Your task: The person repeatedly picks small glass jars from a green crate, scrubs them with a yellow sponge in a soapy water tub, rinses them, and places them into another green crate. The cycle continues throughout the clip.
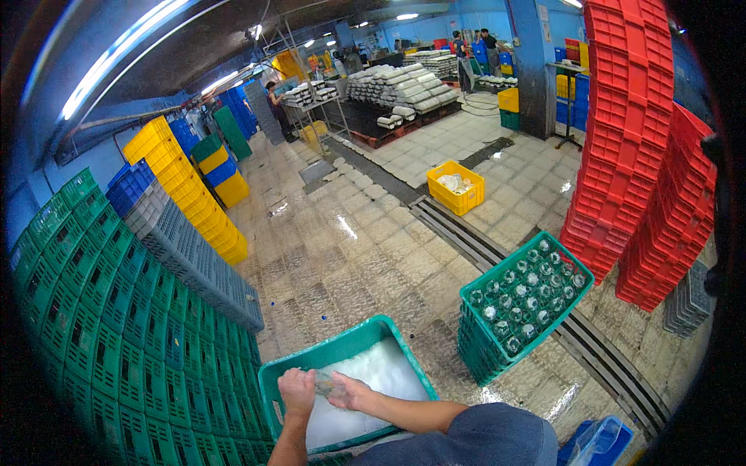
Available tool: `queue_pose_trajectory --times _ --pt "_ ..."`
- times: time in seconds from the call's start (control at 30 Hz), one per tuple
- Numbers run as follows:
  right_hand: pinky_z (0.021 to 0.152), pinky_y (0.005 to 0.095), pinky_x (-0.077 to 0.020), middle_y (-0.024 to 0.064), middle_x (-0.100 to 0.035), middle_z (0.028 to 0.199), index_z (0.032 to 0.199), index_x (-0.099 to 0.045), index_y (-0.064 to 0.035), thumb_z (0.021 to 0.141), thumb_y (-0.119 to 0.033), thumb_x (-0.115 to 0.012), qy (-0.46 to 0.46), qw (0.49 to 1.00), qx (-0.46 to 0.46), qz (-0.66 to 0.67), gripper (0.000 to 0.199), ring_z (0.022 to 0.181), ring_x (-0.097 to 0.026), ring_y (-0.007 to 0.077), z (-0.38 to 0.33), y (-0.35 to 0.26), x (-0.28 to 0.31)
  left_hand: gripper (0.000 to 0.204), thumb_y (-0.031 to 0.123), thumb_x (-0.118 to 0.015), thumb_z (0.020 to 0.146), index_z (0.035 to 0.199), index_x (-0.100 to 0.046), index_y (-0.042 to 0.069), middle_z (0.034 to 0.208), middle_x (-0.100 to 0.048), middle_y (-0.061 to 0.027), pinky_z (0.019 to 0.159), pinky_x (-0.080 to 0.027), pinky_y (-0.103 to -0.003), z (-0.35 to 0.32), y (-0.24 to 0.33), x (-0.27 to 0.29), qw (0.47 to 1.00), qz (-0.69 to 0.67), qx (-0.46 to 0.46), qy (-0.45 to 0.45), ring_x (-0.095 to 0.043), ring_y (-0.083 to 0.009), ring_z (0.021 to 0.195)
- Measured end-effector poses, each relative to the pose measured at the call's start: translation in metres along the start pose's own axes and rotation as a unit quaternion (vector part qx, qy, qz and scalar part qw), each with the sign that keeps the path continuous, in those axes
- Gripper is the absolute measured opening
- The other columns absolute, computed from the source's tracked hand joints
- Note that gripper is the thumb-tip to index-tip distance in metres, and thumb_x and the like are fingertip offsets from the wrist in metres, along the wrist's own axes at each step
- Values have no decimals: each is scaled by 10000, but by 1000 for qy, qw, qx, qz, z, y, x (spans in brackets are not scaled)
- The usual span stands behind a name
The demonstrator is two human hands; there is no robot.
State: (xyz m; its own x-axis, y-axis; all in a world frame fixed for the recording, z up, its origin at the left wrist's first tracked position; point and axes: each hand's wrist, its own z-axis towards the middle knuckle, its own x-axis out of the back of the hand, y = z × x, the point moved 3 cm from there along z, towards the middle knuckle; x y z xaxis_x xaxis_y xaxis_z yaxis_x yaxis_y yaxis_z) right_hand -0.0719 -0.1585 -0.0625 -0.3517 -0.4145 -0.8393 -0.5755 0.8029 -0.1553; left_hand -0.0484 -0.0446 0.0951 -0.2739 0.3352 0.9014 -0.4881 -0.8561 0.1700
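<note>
Both my hands meet over a green tub [392,330] of white suds. Between them is a clear vessel that looks like a glass jar [323,383]. My left hand [296,391] is closed round its left end in a fist. My right hand [351,393] comes from the other side, palm turned up, with its fingers curled about the right end. Whether either hand also holds something small, such as a cloth, I cannot make out. To the right, a taller green crate [475,342] holds several clear glass jars [531,278] standing in rows.
Stacked green crates [116,311] rise close on my left, with grey and yellow stacks [179,186] behind. Tall red crates [622,124] stand at right. A yellow crate [458,200] sits on wet tiles beside a floor drain [466,233]. Several people work far off near a loaded pallet.
</note>
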Motion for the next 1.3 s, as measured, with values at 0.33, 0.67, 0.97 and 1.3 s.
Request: queue_pose_trajectory --times 0.33,0.67,0.97,1.3 --pt "871 413 -559 84 -712 972 1166 -693 -61 953 -273 -667 -137 926 205 -286 301 980 -676 218 50 -104 -23 880 105 -691 856 1609 -242 40 1642 -314 -201 1211 -299 -431 -16 48 -72 925 -302 7 -230 -332 -358 1505" --pt "713 437 -605 137 -693 908 1068 -655 -52 937 -185 -717 -42 983 163 -79 197 799 -696 296 28 -78 -55 621 101 -620 920 1514 -443 56 1409 -564 -121 1181 -304 -548 -39 25 -55 692 -620 245 -278 -548 -254 1290" --pt "810 299 -552 60 -704 1038 1200 -667 -55 899 -192 -774 -72 907 176 -376 348 886 -666 162 25 -56 -52 309 242 -758 863 1090 -692 42 1050 -718 -155 727 -517 -343 -9 -57 -69 974 -104 180 -92 -662 -239 796" --pt "938 436 -550 99 -605 1243 1457 -393 -122 1044 -417 -568 45 957 259 -122 537 1138 -620 272 12 -37 -33 404 196 -570 1012 1370 -591 10 1317 -679 -165 1036 -505 -395 21 15 -43 922 -333 200 11 -655 -313 1211"
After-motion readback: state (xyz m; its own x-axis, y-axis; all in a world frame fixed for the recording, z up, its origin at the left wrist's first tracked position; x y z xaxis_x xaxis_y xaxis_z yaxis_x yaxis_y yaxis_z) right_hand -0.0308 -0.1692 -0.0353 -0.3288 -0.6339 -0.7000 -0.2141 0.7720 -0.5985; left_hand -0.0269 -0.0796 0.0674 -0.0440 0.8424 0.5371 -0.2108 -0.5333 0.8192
